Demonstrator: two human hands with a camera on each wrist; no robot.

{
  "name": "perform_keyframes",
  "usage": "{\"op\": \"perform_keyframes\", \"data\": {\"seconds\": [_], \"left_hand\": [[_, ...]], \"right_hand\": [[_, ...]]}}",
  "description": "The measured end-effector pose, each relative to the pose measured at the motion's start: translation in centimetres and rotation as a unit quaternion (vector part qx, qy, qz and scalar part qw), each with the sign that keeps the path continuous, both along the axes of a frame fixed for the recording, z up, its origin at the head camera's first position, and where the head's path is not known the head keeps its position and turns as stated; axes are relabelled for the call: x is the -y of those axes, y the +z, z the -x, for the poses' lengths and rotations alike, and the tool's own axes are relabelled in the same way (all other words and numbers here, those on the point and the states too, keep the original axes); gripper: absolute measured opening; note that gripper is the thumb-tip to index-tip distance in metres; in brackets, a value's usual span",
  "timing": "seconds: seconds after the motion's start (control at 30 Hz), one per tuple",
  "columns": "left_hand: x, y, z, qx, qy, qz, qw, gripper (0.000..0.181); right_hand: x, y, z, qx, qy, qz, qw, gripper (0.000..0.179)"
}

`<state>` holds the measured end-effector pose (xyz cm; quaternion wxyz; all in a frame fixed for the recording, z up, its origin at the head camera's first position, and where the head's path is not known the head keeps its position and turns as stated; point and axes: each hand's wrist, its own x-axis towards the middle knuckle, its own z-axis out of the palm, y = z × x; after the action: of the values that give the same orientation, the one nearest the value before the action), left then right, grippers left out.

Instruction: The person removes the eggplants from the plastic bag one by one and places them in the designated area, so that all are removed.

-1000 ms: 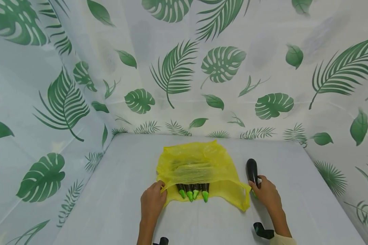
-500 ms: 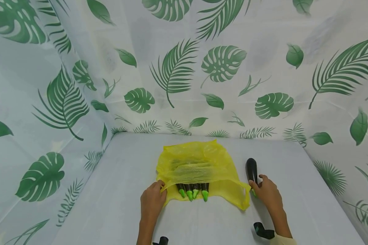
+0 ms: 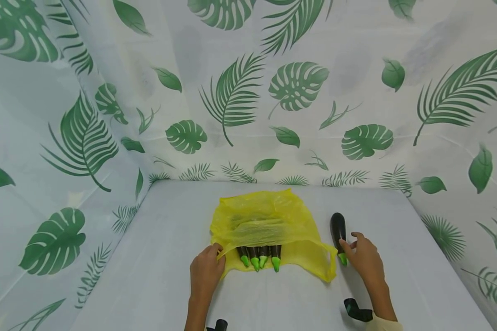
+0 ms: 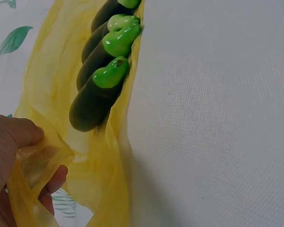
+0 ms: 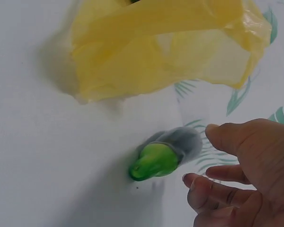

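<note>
A thin yellow plastic bag (image 3: 304,253) lies flat in the middle of the table, its mouth toward me. Several dark eggplants (image 3: 254,257) with bright green stem ends lie side by side inside, partly covered by the film. At the bag's left corner my left hand (image 3: 206,272) pinches the handle; the left wrist view shows the film between thumb and fingers. Right of the bag lies a single eggplant (image 3: 338,229), green end toward me. My right hand (image 3: 365,258) is beside it with thumb and fingers spread, and the right wrist view shows a gap between them and the eggplant (image 5: 160,160).
The white table (image 3: 157,239) meets leaf-printed cloth walls (image 3: 248,138) at the back and sides. Black wrist devices (image 3: 357,311) show near the bottom edge. The bag's right handle (image 3: 332,266) lies close to the single eggplant.
My right fingers have loosened and drawn slightly away to the right from the single eggplant, uncovering its green end. My left hand and the bag stay put.
</note>
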<state>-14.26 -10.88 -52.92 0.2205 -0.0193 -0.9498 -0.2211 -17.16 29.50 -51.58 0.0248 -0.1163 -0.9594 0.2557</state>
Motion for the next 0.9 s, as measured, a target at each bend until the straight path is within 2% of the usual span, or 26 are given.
{"op": "perform_keyframes", "data": {"seconds": [0.17,0.33,0.57,0.67,0.73,0.8,0.9], "left_hand": [[0.0,0.1,0.1,0.002,0.001,-0.001,1.0,0.009],[0.0,0.1,0.1,0.011,0.004,-0.002,0.9999,0.01],[-0.1,0.1,0.1,0.007,0.004,-0.003,1.0,0.009],[0.0,0.0,0.1,0.003,0.002,-0.003,1.0,0.009],[0.0,-0.1,0.1,0.0,0.0,-0.005,1.0,0.01],[0.1,-0.2,0.1,-0.003,-0.001,-0.009,1.0,0.01],[0.1,-0.2,0.1,-0.009,-0.002,-0.015,0.9998,0.01]], "right_hand": [[0.3,0.7,-0.1,-0.046,-0.014,-0.001,0.9989,0.056],[1.0,1.6,-0.4,-0.111,-0.031,0.0,0.9934,0.045],[2.3,3.6,-0.7,-0.186,-0.013,0.006,0.9825,0.038],[2.9,4.1,-0.8,-0.232,0.004,0.017,0.9727,0.031],[3.2,4.3,-0.8,-0.265,0.03,0.026,0.9634,0.027],[3.6,4.3,-0.8,-0.301,0.071,0.044,0.9499,0.023],[4.3,4.5,-0.8,-0.34,0.155,0.066,0.9253,0.024]]}}
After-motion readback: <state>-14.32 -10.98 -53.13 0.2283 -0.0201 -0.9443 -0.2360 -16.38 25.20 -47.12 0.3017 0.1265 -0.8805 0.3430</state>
